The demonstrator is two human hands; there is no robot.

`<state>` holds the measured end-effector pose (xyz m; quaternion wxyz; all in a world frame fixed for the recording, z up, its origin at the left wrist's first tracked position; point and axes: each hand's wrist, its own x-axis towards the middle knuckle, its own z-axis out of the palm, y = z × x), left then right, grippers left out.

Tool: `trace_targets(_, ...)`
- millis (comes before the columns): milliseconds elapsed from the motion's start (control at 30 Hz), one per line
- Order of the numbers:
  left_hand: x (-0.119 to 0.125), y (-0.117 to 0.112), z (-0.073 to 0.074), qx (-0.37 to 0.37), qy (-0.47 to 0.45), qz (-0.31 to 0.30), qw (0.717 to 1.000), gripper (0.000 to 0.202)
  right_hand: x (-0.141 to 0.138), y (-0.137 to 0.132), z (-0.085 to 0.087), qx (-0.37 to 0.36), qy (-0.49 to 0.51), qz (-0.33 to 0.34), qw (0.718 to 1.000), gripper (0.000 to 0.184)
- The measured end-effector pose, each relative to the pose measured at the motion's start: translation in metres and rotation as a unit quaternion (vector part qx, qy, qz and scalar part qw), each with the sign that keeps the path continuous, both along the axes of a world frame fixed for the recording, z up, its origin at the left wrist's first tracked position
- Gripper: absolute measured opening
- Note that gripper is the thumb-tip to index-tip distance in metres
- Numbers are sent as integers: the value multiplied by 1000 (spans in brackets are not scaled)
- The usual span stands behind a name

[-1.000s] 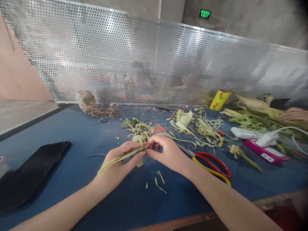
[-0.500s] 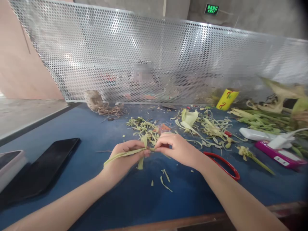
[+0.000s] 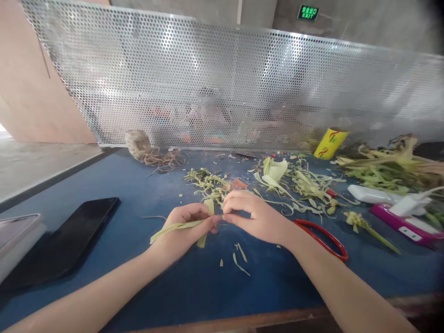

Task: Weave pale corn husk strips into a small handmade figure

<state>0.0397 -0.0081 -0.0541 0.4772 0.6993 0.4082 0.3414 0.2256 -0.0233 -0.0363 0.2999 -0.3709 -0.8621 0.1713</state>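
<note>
My left hand [image 3: 183, 226] is closed in a pinch on pale green corn husk strips [image 3: 171, 228]. One strip lies back across the hand, and other ends stick out above and below the fingers. My right hand [image 3: 255, 215] pinches at the same spot, its fingertips almost touching the left thumb. What sits between its fingertips is too small to see clearly, but looks like the husk's end. Just beyond the hands lies a heap of small knotted husk pieces [image 3: 208, 181]. Beside my right forearm is a red loop handle [image 3: 326, 237], partly hidden by the arm.
Husk scraps [image 3: 307, 185] litter the blue table [image 3: 138, 296]. At left are a black phone [image 3: 69, 238] and a twine bundle [image 3: 164, 159]. A yellow roll [image 3: 330, 143], purple power strip [image 3: 404, 224] and husk pile [image 3: 385, 166] stand right. A perforated metal screen [image 3: 229, 74] rises behind; a person sits beyond it.
The hands have come slightly closer together at the fingertips, and the short husk piece visible between them is now mostly covered. The view has shifted slightly.
</note>
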Motion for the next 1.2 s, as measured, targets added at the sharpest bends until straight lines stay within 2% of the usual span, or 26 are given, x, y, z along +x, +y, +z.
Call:
trace_targets(300,-1,-1,14,-2,24,-25,999,21,7,8,3,22,-2,30,999,16)
trace_targets(467,-2,2,11,-20,17,-14,1000,17,8,6,5,25,1,10,1000,16)
trace_targets(667,0,2,6,4,42,-31,999,17,2,-1,3,-51,-44,-50,996,18)
trace_targets(800,1,-1,9,15,64,-29,997,18,2,-1,3,-50,-60,-40,996,19)
trace_targets(1000,-1,-5,12,45,62,-61,995,18,6,-3,9,-39,-66,-26,997,19)
trace_targets(1200,-4,-2,13,6,34,-74,997,21,7,-1,8,-59,-44,-32,997,18)
